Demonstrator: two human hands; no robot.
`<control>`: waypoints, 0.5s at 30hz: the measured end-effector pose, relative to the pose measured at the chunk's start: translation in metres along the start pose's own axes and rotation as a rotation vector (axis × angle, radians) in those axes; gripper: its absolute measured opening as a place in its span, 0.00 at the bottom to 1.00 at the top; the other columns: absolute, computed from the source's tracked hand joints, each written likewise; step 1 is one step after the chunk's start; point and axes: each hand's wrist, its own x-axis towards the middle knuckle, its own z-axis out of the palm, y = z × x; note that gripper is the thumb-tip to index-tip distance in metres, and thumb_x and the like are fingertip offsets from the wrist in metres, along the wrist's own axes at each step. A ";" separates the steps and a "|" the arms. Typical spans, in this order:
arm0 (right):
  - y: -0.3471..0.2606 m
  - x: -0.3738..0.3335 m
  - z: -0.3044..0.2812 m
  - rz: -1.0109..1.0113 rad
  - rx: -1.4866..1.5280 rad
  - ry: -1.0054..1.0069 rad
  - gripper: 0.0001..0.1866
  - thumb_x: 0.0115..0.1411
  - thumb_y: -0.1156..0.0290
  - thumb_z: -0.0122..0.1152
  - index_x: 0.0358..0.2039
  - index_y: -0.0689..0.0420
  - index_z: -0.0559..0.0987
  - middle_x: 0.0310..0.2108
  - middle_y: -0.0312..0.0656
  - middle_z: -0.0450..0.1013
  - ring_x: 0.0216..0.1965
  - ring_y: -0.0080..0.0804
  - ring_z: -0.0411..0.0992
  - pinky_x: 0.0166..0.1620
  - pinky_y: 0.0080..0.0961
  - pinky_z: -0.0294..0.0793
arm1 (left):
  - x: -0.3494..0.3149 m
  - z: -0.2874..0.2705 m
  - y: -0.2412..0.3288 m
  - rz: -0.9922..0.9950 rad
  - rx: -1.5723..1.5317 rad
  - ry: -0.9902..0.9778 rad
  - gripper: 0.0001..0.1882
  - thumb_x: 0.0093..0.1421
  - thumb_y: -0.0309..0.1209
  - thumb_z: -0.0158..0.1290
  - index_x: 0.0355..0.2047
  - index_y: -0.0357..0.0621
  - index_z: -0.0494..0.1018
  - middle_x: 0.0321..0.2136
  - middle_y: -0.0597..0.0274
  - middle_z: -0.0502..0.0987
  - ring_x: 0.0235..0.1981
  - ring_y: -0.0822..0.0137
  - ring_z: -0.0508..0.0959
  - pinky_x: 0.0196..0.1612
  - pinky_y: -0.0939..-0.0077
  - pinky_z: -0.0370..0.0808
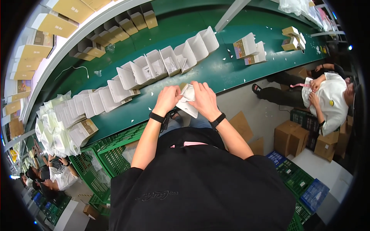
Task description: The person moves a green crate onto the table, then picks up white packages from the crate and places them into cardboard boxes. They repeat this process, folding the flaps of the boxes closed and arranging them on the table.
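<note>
A small open carton [187,109], white inside, is held in front of me at the near edge of the green bench. My right hand [205,99] is closed round its right side. My left hand [167,99] has its fingers bent and pinched at the carton's left edge. Between the hands a crumpled white piece [188,93] shows at the carton's mouth; its kind I cannot make out. Just beyond my hands, a row of open white-lined boxes [168,61] stands along the bench, some with white papers inside.
White-wrapped packets [54,127] are heaped at the bench's left end. Yellow-brown boxes [137,19] line the far side and a shelf. More cartons [249,48] stand to the right. Green crates [110,154] lie below left. Another person [327,100] is at the right, near brown boxes [290,136].
</note>
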 end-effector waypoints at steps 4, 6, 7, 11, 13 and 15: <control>0.005 -0.007 -0.005 -0.010 -0.009 -0.047 0.34 0.43 0.63 0.81 0.51 0.52 0.76 0.42 0.41 0.73 0.50 0.40 0.72 0.46 0.38 0.78 | -0.015 -0.005 0.008 0.307 -0.199 0.165 0.11 0.54 0.30 0.67 0.28 0.36 0.78 0.28 0.55 0.80 0.31 0.54 0.78 0.36 0.63 0.74; 0.000 -0.007 -0.003 -0.059 -0.036 -0.065 0.32 0.43 0.63 0.81 0.49 0.50 0.77 0.41 0.42 0.72 0.49 0.41 0.73 0.46 0.39 0.79 | -0.022 -0.006 0.001 0.260 -0.242 0.135 0.10 0.54 0.29 0.67 0.28 0.38 0.77 0.27 0.57 0.78 0.31 0.54 0.76 0.37 0.61 0.73; -0.003 -0.006 -0.002 -0.083 -0.049 -0.073 0.31 0.43 0.63 0.81 0.49 0.50 0.78 0.41 0.42 0.71 0.48 0.42 0.73 0.45 0.39 0.79 | -0.025 -0.008 -0.002 0.237 -0.264 0.120 0.09 0.54 0.29 0.67 0.28 0.39 0.76 0.27 0.57 0.77 0.32 0.54 0.75 0.37 0.60 0.73; -0.014 -0.006 0.000 -0.053 -0.047 -0.132 0.31 0.43 0.63 0.80 0.50 0.49 0.79 0.41 0.43 0.72 0.45 0.43 0.75 0.44 0.40 0.80 | -0.030 -0.017 -0.009 0.353 -0.151 0.063 0.08 0.54 0.31 0.66 0.28 0.41 0.78 0.26 0.58 0.77 0.34 0.56 0.76 0.38 0.59 0.73; -0.018 0.000 0.004 -0.062 -0.074 -0.170 0.31 0.44 0.64 0.80 0.51 0.48 0.79 0.41 0.43 0.72 0.46 0.44 0.75 0.44 0.40 0.80 | -0.032 -0.018 -0.008 0.376 -0.017 0.085 0.08 0.55 0.31 0.64 0.30 0.42 0.79 0.28 0.58 0.78 0.35 0.56 0.77 0.39 0.58 0.74; -0.022 0.007 0.009 -0.076 -0.127 -0.233 0.31 0.45 0.64 0.78 0.53 0.47 0.79 0.42 0.44 0.73 0.46 0.44 0.76 0.44 0.41 0.80 | -0.036 -0.018 -0.006 0.429 0.261 0.124 0.07 0.57 0.32 0.62 0.33 0.43 0.80 0.30 0.57 0.78 0.37 0.56 0.79 0.41 0.55 0.75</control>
